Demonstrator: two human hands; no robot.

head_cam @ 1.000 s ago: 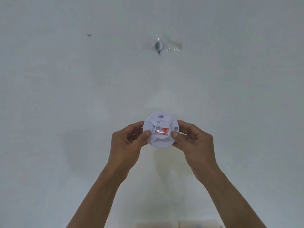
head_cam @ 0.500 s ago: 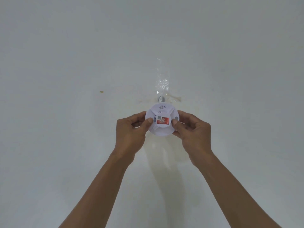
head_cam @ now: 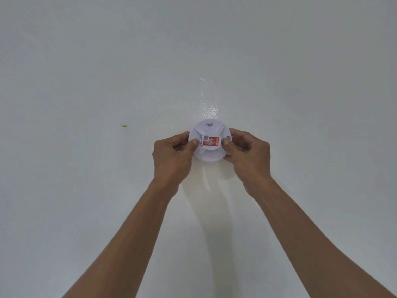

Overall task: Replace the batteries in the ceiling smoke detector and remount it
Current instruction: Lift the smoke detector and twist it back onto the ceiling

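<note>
A round white smoke detector (head_cam: 209, 129) with a red label and a small wave mark on its face is held up against the white ceiling (head_cam: 86, 72). My left hand (head_cam: 171, 155) grips its left rim with the thumb on the face. My right hand (head_cam: 250, 154) grips the right rim the same way. The detector covers the metal fitting on the ceiling. A strip of clear tape (head_cam: 208, 97) runs away from the detector's far edge.
A small yellowish speck (head_cam: 123, 126) marks the ceiling to the left. A yellowish stain and my arms' shadow (head_cam: 206, 190) lie on the ceiling below the detector. Nothing else hangs nearby.
Both hands have carried the detector up and forward to the ceiling fitting, which is now hidden behind it. The view has tilted so the fitting's spot sits lower in frame.
</note>
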